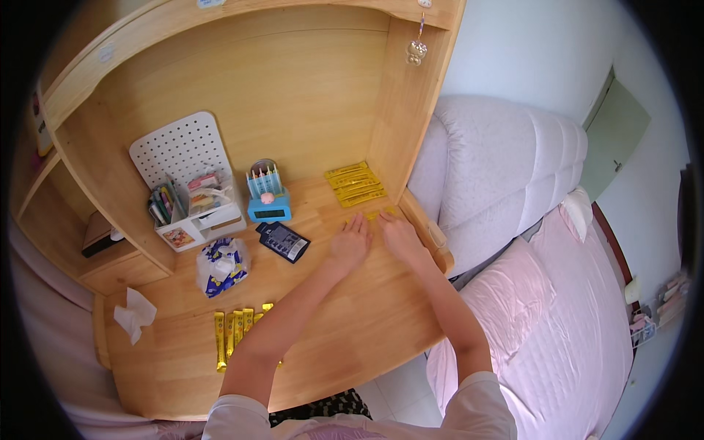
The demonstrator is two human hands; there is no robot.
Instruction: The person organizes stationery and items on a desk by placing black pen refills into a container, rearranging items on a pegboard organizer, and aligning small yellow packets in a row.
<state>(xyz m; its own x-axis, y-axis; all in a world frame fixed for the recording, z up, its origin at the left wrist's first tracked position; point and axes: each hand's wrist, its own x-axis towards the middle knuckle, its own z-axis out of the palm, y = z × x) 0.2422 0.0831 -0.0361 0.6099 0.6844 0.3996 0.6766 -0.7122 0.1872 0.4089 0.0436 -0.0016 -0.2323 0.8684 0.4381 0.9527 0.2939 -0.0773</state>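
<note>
Both my hands reach to the right back part of a wooden desk. Under the fingertips of my left hand and my right hand lies a yellow stick packet, partly hidden by the fingers. Just behind it, several yellow stick packets lie flat, stacked in a column of rows near the desk's side panel. More yellow stick packets lie side by side near the front edge, partly covered by my left forearm.
A white pegboard organizer with stationery, a blue clock pen holder, a dark flat pouch, a tissue pack and a crumpled tissue stand or lie at the left. The desk's raised side edge is by my right hand.
</note>
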